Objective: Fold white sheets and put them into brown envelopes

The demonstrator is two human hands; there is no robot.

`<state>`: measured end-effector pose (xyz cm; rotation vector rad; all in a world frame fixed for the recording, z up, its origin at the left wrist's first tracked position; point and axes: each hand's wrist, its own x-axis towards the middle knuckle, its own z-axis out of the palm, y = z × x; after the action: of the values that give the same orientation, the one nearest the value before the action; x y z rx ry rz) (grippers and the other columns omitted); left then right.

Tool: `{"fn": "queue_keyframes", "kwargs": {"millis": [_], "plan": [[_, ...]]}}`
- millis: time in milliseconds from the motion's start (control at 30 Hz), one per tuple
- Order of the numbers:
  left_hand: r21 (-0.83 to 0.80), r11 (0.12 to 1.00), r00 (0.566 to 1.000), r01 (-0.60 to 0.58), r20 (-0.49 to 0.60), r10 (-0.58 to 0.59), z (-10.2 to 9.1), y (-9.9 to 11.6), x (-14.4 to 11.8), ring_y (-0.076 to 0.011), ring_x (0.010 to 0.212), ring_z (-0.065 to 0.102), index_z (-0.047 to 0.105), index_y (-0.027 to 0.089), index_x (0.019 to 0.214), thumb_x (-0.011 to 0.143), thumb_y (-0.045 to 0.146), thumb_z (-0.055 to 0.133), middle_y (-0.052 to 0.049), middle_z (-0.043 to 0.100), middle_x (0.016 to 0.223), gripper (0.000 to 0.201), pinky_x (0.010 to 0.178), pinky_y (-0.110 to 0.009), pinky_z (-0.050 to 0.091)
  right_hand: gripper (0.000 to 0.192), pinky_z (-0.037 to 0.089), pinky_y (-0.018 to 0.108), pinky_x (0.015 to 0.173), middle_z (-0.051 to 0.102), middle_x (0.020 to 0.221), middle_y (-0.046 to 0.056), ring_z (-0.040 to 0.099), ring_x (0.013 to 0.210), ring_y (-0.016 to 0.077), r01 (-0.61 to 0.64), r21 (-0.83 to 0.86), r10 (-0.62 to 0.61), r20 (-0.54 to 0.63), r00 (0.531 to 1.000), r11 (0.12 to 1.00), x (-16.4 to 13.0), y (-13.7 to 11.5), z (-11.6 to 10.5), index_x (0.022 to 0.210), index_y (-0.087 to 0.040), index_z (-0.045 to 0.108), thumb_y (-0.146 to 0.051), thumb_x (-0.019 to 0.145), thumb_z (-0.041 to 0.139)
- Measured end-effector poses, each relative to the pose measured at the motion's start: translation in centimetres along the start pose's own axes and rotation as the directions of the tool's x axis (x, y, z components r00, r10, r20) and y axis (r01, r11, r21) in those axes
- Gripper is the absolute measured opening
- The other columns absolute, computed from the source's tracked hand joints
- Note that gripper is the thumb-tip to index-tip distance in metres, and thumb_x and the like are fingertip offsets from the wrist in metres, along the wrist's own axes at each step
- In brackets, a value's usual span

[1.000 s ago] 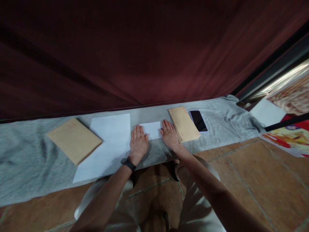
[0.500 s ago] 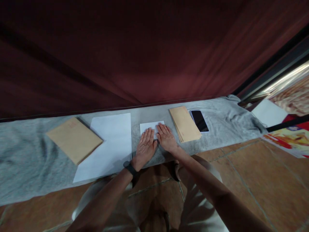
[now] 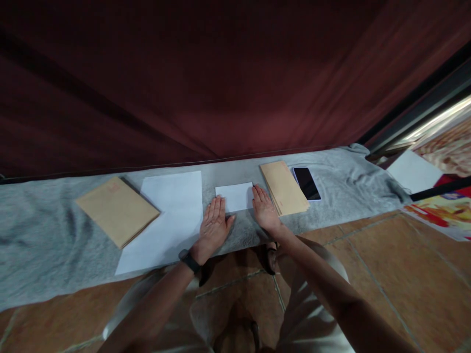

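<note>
A small white folded paper (image 3: 237,197) lies flat on the grey cloth between my two hands. My left hand (image 3: 214,223) rests palm down at its left edge, fingers stretched out and thumb apart. At the right edge my right hand (image 3: 264,211) also lies flat, its fingers extended and close together. Left of my left hand are larger white sheets (image 3: 172,211), partly under a pile of brown envelopes (image 3: 118,210). Just right of my right hand sits another small stack of brown envelopes (image 3: 285,189).
A phone (image 3: 307,184) with a dark screen lies beside the right envelopes. The grey cloth (image 3: 37,235) covers a long narrow surface in front of a dark red curtain (image 3: 235,98). At the far right are a white panel (image 3: 415,171) and a colourful printed sheet (image 3: 445,215).
My hands have slid apart across the folded paper, from its middle to its left and right edges. More of the paper now shows.
</note>
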<state>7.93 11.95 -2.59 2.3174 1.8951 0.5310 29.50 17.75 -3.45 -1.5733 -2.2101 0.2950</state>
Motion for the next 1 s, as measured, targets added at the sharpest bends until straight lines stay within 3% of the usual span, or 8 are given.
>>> {"fn": "queue_keyframes", "kwargs": {"millis": [167, 333, 467, 633, 900, 1000], "plan": [[0.019, 1.000, 0.999, 0.013, -0.032, -0.012, -0.4, -0.1, 0.4, -0.0333, 0.155, 0.023, 0.029, 0.002, 0.157, 0.102, 0.042, 0.038, -0.024, 0.030, 0.164, 0.069, 0.125, -0.054, 0.025, 0.062, 0.033, 0.049, 0.123, 0.037, 0.162, 0.018, 0.033, 0.152, 0.0268, 0.005, 0.047, -0.005, -0.001, 1.000, 0.999, -0.1, -0.1, -1.0, 0.157, -0.009, 0.036, -0.007, 0.095, 0.032], [0.032, 0.991, 0.991, -0.131, 0.030, 0.130, -1.3, 1.4, 1.4, -0.0303, 0.156, 0.020, 0.034, 0.011, 0.158, 0.103, 0.039, 0.038, -0.015, 0.032, 0.165, 0.062, 0.126, -0.053, 0.024, 0.055, 0.032, 0.048, 0.123, 0.039, 0.162, 0.014, 0.033, 0.151, 0.0261, 0.062, 0.069, -0.060, -0.032, 0.998, 0.996, 2.3, -1.5, -2.2, 0.155, -0.013, 0.041, -0.019, 0.100, 0.037], [0.082, 0.979, 0.980, -0.187, 0.088, 0.179, -1.1, 2.2, 1.4, -0.0315, 0.156, 0.022, 0.042, 0.017, 0.155, 0.102, 0.043, 0.044, -0.013, 0.034, 0.165, 0.059, 0.126, -0.054, 0.023, 0.049, 0.033, 0.044, 0.122, 0.045, 0.158, 0.014, 0.037, 0.149, 0.0255, 0.108, 0.033, -0.109, 0.043, 0.993, 0.994, 5.0, -2.0, -2.2, 0.149, -0.011, 0.049, -0.021, 0.101, 0.041], [0.121, 0.973, 0.978, -0.195, 0.104, 0.183, -0.7, 1.7, 1.2, -0.0298, 0.156, 0.023, 0.040, 0.021, 0.156, 0.102, 0.044, 0.045, -0.010, 0.036, 0.164, 0.059, 0.126, -0.056, 0.020, 0.045, 0.036, 0.042, 0.117, 0.053, 0.150, 0.016, 0.048, 0.138, 0.0244, 0.080, -0.037, -0.072, 0.170, 0.983, 0.996, 6.9, -2.3, -1.7, 0.143, -0.011, 0.055, -0.019, 0.100, 0.043], [0.033, 0.981, 0.969, -0.192, 0.166, 0.184, -1.5, 0.5, 1.9, -0.0295, 0.155, 0.026, 0.042, 0.024, 0.155, 0.102, 0.040, 0.045, -0.009, 0.038, 0.163, 0.055, 0.125, -0.057, 0.022, 0.041, 0.042, 0.041, 0.110, 0.065, 0.129, 0.014, 0.057, 0.121, 0.0262, 0.003, -0.040, 0.004, 0.187, 0.982, 0.999, 8.4, -1.8, -2.1, 0.131, -0.017, 0.066, -0.019, 0.090, 0.057], [0.000, 0.981, 0.965, -0.195, 0.181, 0.192, -1.6, -0.2, 2.1, -0.0301, 0.155, 0.026, 0.045, 0.024, 0.153, 0.102, 0.037, 0.045, -0.010, 0.038, 0.163, 0.053, 0.124, -0.057, 0.023, 0.034, 0.043, 0.042, 0.108, 0.072, 0.116, 0.012, 0.060, 0.115, 0.0260, 0.001, 0.003, -0.002, 0.196, 0.981, 1.000, 8.4, -1.4, -2.4, 0.118, -0.019, 0.073, -0.016, 0.087, 0.059]]}}
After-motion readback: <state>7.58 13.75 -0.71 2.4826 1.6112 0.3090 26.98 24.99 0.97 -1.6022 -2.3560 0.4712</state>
